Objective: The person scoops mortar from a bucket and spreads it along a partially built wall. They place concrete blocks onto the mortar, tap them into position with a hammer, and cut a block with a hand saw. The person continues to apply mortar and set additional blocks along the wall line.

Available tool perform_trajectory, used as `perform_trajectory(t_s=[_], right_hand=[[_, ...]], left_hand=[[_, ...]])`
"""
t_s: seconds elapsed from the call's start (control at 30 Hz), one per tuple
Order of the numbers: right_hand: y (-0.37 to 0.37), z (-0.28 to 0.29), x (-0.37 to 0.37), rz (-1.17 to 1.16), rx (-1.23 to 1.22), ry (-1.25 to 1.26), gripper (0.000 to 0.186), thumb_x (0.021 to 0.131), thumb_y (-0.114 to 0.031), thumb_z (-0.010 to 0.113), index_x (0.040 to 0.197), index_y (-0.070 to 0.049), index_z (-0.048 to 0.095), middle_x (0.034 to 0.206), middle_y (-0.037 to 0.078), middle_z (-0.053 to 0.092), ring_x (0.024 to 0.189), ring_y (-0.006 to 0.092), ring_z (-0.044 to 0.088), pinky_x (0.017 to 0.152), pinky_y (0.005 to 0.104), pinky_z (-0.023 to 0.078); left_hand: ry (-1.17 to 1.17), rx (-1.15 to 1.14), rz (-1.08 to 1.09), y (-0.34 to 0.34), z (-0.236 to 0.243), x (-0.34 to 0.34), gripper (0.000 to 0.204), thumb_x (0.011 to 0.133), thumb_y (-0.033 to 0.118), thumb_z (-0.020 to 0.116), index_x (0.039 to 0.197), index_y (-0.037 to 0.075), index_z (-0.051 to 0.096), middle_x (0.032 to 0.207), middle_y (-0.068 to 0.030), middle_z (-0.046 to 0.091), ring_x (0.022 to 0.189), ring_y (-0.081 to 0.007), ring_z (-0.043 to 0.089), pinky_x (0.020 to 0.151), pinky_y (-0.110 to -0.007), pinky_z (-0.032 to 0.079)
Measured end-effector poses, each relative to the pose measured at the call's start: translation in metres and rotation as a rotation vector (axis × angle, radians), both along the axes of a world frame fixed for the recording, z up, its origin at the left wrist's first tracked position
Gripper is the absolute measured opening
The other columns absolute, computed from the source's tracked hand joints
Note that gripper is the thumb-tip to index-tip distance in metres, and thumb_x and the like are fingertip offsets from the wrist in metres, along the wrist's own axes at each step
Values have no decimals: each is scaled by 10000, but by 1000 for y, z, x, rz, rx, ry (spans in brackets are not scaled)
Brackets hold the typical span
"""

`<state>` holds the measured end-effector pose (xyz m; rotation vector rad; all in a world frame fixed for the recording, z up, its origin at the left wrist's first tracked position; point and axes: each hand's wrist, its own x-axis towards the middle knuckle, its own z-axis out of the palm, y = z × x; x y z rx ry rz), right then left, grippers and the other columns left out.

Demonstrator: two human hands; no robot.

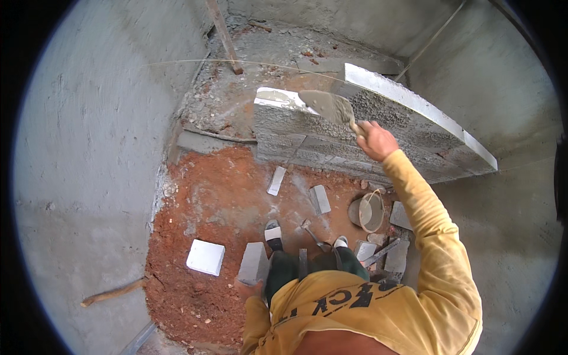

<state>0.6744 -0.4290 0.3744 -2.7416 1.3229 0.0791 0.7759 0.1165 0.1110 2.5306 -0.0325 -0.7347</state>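
My right hand (377, 142) is closed round the handle of a trowel (328, 106). The trowel's blade, smeared with grey mortar, is over the top edge of a low block wall (284, 121), where wet mortar (273, 95) lies on the white top face. Down beside my left leg, my left hand (248, 290) grips the lower end of a grey block (254, 262); part of its fingers is hidden behind the block. To the left of that block, a white block (205, 257) rests on the red soil.
A taut string (272, 64) runs from the left wall to the raised blocks (414, 106). A bucket (365, 213) stands right of my feet, near a hammer (316, 235) and several block pieces (319, 199). Wooden sticks (112, 292) lean or lie at left and back.
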Motion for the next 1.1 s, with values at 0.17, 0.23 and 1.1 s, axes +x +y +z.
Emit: perform_trajectory(t_s=[0.17, 0.23, 1.1], right_hand=[[25, -20, 78, -178, -78, 233, 297, 919, -137, 459, 1205, -110, 532, 1136, 179, 542, 1029, 334, 611, 849, 422, 521], [23, -28, 94, -146, -120, 270, 278, 928, -129, 459, 1195, -107, 534, 1144, 175, 531, 1058, 336, 595, 839, 419, 528], [-22, -72, 169, -228, -114, 262, 314, 924, -165, 487, 1227, -130, 561, 1188, 153, 527, 1084, 299, 580, 863, 388, 513]], left_hand=[[32, -9, -14, 29, -15, 20, 941, 476, 206, 882, 1261, -6, 408, 1211, -219, 506, 1165, -385, 494, 995, -450, 411], [4, -30, -19, 42, -21, 24, 895, 472, 203, 882, 1225, 14, 437, 1195, -211, 513, 1149, -384, 506, 978, -461, 423], [128, -88, 339, 54, -21, 16, 958, 502, 174, 834, 1321, -22, 379, 1264, -238, 493, 1197, -384, 498, 1014, -454, 415]])
